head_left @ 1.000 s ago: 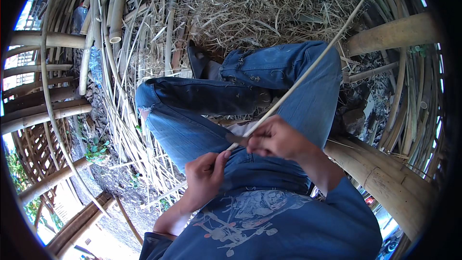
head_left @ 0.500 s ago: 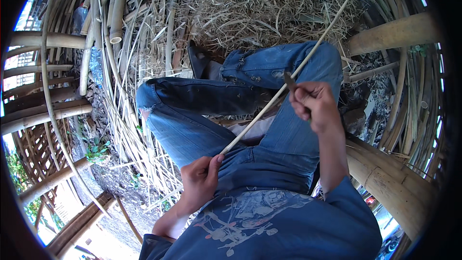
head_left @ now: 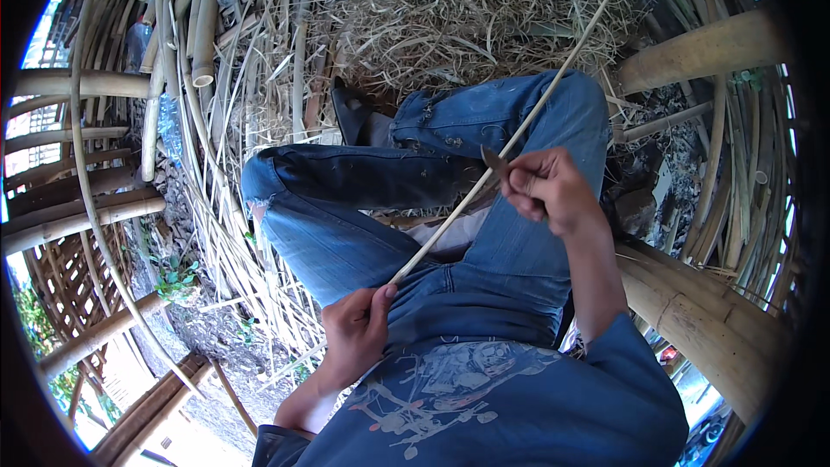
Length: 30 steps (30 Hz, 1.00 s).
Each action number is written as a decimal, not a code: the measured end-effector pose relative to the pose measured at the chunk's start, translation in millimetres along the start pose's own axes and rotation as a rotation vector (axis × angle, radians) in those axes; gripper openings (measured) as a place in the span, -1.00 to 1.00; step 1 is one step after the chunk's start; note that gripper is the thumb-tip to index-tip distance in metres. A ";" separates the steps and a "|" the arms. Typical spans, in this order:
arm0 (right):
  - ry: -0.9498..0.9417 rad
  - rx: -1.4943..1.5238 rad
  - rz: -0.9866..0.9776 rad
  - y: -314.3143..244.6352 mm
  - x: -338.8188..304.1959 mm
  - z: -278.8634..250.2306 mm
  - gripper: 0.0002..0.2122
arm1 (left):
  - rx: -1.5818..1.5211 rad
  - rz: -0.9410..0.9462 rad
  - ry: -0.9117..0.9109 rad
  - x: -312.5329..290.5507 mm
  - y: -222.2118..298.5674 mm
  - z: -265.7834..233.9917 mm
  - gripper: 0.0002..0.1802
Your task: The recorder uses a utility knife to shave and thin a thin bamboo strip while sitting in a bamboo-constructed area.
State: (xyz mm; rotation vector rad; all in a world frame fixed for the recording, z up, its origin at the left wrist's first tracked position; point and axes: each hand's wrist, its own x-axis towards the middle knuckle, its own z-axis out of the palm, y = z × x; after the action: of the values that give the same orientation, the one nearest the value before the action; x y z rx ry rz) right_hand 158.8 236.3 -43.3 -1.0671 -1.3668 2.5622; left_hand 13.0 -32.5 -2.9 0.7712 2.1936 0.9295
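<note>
A long, thin, pale bamboo strip point(head_left: 543, 102) runs slantwise across my lap, from my waist up to the far right over my raised knee. Its near end is pinched by my left hand point(head_left: 357, 325), thumb on top. My right hand point(head_left: 547, 190) is closed around a small knife, whose handle is mostly hidden by the fingers. The dark blade of the knife point(head_left: 494, 159) lies against the strip about midway along it, its tip pointing up and left.
Shavings point(head_left: 450, 26) pile up beyond my legs. Split bamboo strips point(head_left: 229, 216) lie on the left, with bamboo poles point(head_left: 206, 43) behind them. A thick bamboo pole point(head_left: 692, 329) stands close by my right arm; another pole point(head_left: 705, 52) juts in at the far right.
My right hand and the knife have moved left and slightly down along the strip, toward my left hand. The left hand keeps its hold, almost unmoved.
</note>
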 end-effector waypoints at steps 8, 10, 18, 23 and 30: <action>-0.126 -0.037 0.155 -1.4 -1.6 24.5 -0.90 | 0.027 0.113 0.035 -0.9 -1.8 4.6 -0.82; -0.146 -0.045 0.107 0.2 -1.0 18.4 -0.90 | 0.034 0.120 0.034 -0.3 0.8 2.7 -0.83; 0.012 -0.093 -0.040 -8.1 -5.1 22.3 -0.89 | 0.037 0.124 0.047 1.4 5.0 1.7 -0.85; 0.158 -0.057 -0.089 -22.6 -6.7 -3.9 -0.86 | 0.035 0.124 0.051 -0.3 3.1 0.4 -0.84; 0.108 0.029 -0.096 -18.3 -7.9 -4.4 -0.81 | 0.041 0.080 0.024 -6.9 -7.1 3.3 -0.79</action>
State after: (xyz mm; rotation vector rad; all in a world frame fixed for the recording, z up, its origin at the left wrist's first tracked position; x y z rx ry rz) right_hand 162.6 247.9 -26.9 -1.0895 -1.3171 2.4127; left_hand 17.9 -40.2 -8.0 0.8774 2.2228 0.9406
